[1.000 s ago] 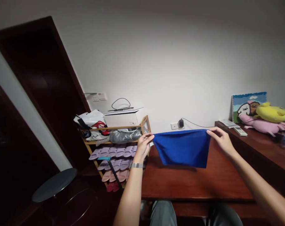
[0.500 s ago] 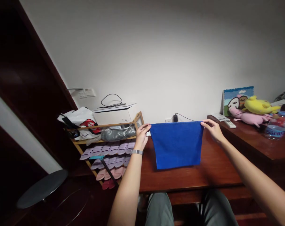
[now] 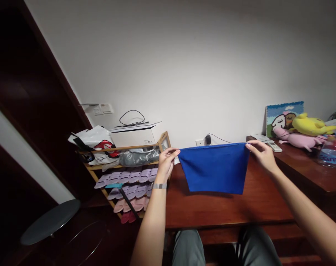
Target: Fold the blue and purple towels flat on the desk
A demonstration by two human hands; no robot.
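A blue cloth (image 3: 215, 170) hangs stretched between my two hands above the wooden table (image 3: 201, 212). My left hand (image 3: 167, 159) pinches its upper left corner between thumb and fingers, and a grey band circles that wrist. At the upper right corner, my right hand (image 3: 262, 153) grips the cloth the same way. A stitched seam runs along the top edge, which is fairly taut. The lower part of the cloth hangs loose and tilts away from me, with its shadow on the tabletop.
Left of the table stands a shoe rack (image 3: 164, 142) with slippers (image 3: 134, 175), bags and a white box (image 3: 133, 136). On the right are plush toys (image 3: 312, 123), a picture panel (image 3: 284, 114), a remote (image 3: 275, 147) and a plastic bottle (image 3: 330, 153). A round stool (image 3: 51, 221) stands lower left.
My right hand has moved slightly right, drawing the top edge tauter. The cloth's lower edge has swung forward and up a little. My left hand stays nearly in place.
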